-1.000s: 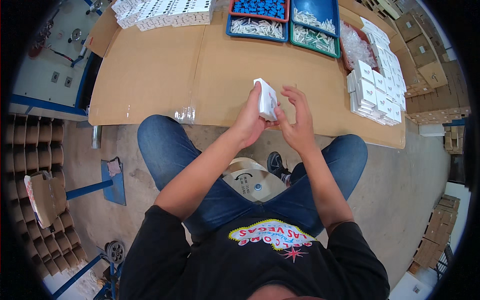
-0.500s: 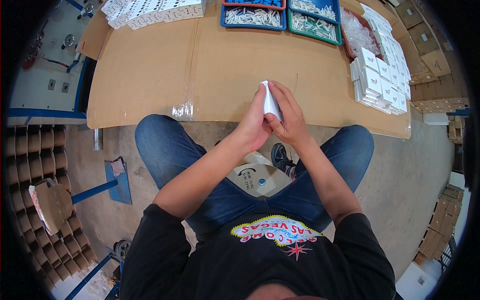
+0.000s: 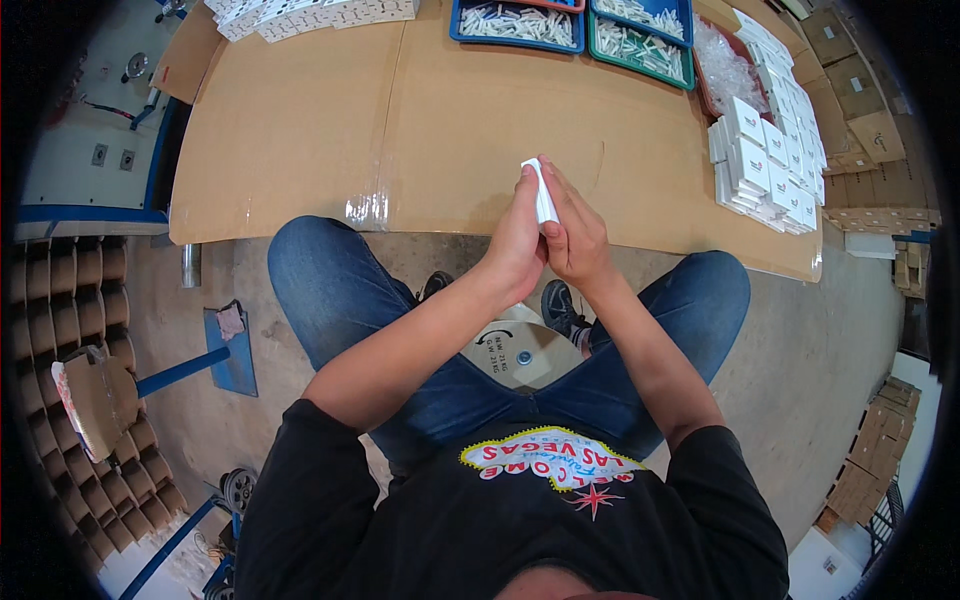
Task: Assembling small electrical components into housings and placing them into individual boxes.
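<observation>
All along the cardboard-topped table [image 3: 290, 140], the goods sit toward its ends and far side. Biggest lot first: at the table's right end we've got piled white boxes [image 3: 765, 170], rows deep and several layers high. At its far left corner we can see some white cartons [image 3: 325, 14] with dark marks, cut off by the view.

Next size down, along the table's far side, we have a red-brown bin [image 3: 707, 95] of clear plastic stuff, plus a green tray [image 3: 642, 72] and blue trays [image 3: 515, 43].

Then our hands, over the table's near edge: left hand [image 3: 513, 240] and right hand [image 3: 580, 240] come together, fingers mostly straight, squeezing a single box [image 3: 543, 195] between them, edge up.

Progress-wise, we'd call it partway. Loads of similar ones are stacked at the table's right, and ours isn't with them. It looks pretty much formed to us, but the fingers hide its sides, so we can't say if it's fully closed or filled. Lots of small white pieces [image 3: 510, 22] lie in the trays on the table's far side, so we doubt the batch is done.
</observation>
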Tool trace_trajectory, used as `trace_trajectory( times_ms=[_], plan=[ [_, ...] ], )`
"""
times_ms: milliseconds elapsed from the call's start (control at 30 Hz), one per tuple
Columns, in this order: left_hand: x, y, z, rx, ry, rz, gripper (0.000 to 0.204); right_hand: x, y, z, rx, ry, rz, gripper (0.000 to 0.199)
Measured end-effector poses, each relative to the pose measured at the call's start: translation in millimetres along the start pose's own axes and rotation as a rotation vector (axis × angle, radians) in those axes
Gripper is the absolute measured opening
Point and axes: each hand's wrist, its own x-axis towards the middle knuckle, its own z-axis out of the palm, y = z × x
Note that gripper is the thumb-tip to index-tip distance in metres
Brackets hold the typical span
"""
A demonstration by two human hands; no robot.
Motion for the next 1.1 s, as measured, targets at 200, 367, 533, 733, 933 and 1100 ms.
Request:
trace_trajectory(
  times_ms=[200, 367, 533, 733, 933, 1100],
  plan=[
    [-3, -1, 1, 0.015, 0.024, 0.002, 0.046, 0, -2, -1, 0.016, -0.006, 0.025, 0.056],
    [-2, -3, 1, 0.029, 0.032, 0.019, 0.047, -1, -4, -2, 0.144, -0.017, 0.111, 0.054],
    [5, -2, -1, 0.077, -0.054, 0.124, 0.046, 8, -6, -6, 0.405, 0.019, 0.225, 0.054],
    [29, -23, -14, 0.297, -0.127, 0.406, 0.055, 13, -21, 5, 0.623, 0.240, 0.587, 0.050],
    [25, -26, -7, 0.463, -0.123, 0.550, 0.058, 5, -23, 15, 0.506, 0.300, 0.677, 0.048],
    [13, -22, 1, 0.593, -0.117, 0.664, 0.057, 6, -34, 9, 0.449, 0.271, 0.593, 0.044]
  ],
)
